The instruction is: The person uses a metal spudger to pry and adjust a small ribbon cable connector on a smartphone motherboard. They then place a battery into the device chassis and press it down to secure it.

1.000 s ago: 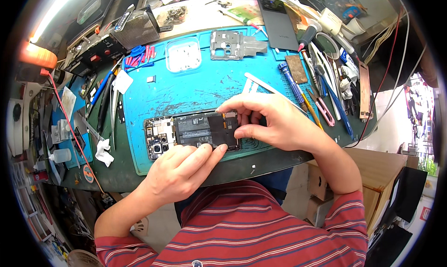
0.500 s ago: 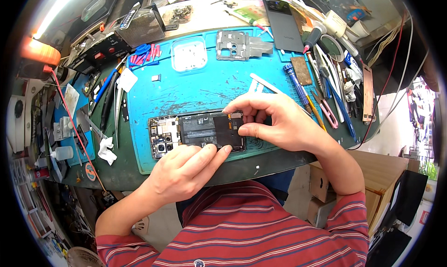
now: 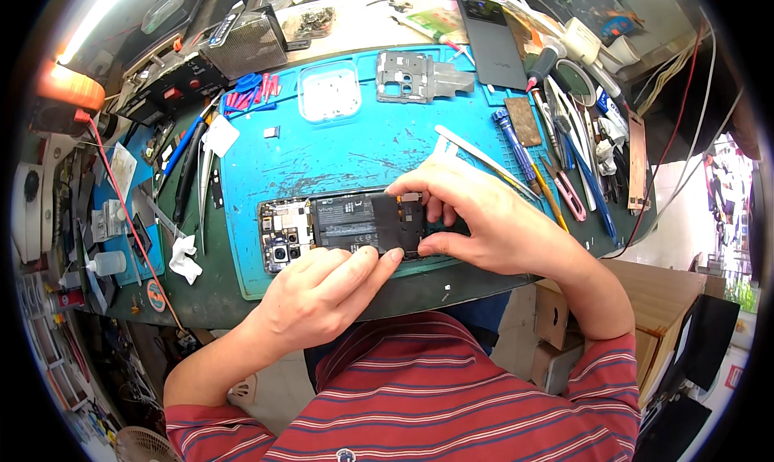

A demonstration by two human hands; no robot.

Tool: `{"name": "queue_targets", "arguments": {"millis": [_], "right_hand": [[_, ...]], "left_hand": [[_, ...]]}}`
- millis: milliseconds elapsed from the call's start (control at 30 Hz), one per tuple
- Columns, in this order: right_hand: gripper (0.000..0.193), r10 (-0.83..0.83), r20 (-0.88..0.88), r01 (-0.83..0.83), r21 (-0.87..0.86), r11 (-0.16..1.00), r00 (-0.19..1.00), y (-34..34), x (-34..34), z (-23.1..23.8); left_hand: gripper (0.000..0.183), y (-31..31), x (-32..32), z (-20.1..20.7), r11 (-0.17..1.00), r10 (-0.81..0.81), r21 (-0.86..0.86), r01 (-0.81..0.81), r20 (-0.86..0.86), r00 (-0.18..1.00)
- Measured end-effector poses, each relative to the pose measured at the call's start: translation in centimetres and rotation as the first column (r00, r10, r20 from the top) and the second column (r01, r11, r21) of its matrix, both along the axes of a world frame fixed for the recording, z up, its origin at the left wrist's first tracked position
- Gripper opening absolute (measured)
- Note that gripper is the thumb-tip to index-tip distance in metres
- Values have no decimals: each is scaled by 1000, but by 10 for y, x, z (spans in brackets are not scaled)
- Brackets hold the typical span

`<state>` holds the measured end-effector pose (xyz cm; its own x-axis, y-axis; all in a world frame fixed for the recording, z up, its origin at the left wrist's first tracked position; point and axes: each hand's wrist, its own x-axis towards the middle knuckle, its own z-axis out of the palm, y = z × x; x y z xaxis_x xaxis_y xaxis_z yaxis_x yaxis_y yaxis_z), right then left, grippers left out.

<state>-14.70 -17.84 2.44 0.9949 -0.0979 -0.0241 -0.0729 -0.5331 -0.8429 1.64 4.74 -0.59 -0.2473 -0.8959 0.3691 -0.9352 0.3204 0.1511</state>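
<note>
An opened smartphone (image 3: 347, 220) lies lengthwise on the blue work mat (image 3: 322, 160), its battery, cameras and boards bare. My left hand (image 3: 326, 291) rests at the near long edge, fingers together and the fingertips against the frame beside the battery. Around the phone's right end curls my right hand (image 3: 472, 212), its index finger at the far corner and its thumb at the near corner. Both hands touch the phone; what lies under the left fingertips is hidden. A dark inner cover plate (image 3: 399, 79) sits farther back on the mat.
Behind are a clear plastic box (image 3: 329, 91) with small parts and a dark phone back panel (image 3: 493, 55). White plastic strips (image 3: 476, 156), a blue screwdriver (image 3: 516, 143) and pink-handled scissors (image 3: 571, 200) lie right. Crumpled tissue (image 3: 185, 260) and pens (image 3: 184, 156) are on the left.
My right thumb has slid down and toward the near right corner of the phone. The left hand has barely moved.
</note>
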Motion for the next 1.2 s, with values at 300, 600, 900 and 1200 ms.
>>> {"name": "queue_targets", "arguments": {"millis": [300,600,900,1200], "right_hand": [[60,-28,-31,28,-21,999,999,3,3,1],[57,-36,-5,36,-14,999,999,4,4,0],[28,-136,-118,160,237,958,984,-3,6,-3],[31,-185,-188,228,242,943,965,3,9,0]], "left_hand": [[58,-1,1,-1,1000,-9,-3,9,-35,999],[55,0,1,-4,1000,9,-8,-10,-75,997],[56,1,1,-4,999,12,-39,-14,-50,999],[56,1,1,-5,999,13,-36,-15,-55,998]]}}
